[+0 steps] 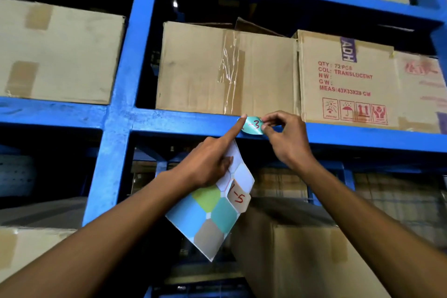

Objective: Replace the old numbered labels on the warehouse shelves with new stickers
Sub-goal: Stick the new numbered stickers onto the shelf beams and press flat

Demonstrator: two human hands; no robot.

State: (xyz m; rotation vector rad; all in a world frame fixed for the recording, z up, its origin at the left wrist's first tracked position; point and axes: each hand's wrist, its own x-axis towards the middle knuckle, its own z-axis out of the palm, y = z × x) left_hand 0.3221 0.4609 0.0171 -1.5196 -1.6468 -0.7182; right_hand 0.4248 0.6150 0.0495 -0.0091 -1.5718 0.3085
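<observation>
Your left hand [208, 162] pins the sticker sheet [212, 210] under its curled fingers while its forefinger presses the teal sticker [252, 126] onto the blue shelf beam [169, 121]; at three o'clock of it, your right hand [287, 138] pinches the sticker's edge.

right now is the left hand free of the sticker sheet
No, the left hand holds the sticker sheet while its index finger presses the teal sticker on the blue shelf beam.
</observation>
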